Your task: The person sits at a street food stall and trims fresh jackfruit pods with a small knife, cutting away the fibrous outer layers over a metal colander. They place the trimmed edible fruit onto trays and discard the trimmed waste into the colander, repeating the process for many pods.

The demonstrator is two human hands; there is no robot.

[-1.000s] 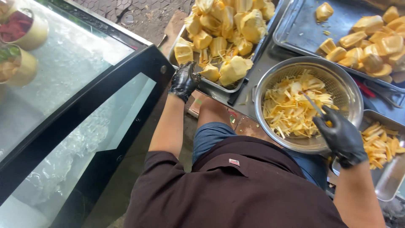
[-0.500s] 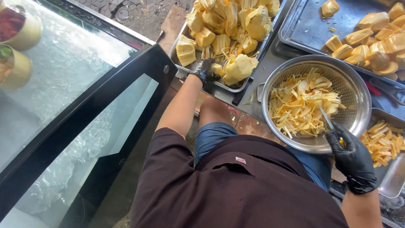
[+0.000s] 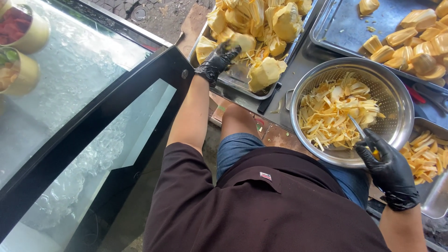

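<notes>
Head view: metal colander point(image 3: 396, 109) of pale shreds near right; right hand point(image 3: 387, 170) grips knife point(image 3: 360, 129). Left hand point(image 3: 215, 60) clasps yellow jackfruit piece point(image 3: 242, 43), far tray point(image 3: 242, 77).

Steel counter point(image 3: 298, 63) under fruit-heaped tray point(image 3: 242, 79), colander point(image 3: 396, 100), two more trays.

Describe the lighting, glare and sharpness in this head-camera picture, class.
Head view: soft, even daylight; pale glare washes over the glass display case; the steel colander rim shines; the left hand on a yellow fruit piece looks slightly soft; the right hand is sharp.
</notes>
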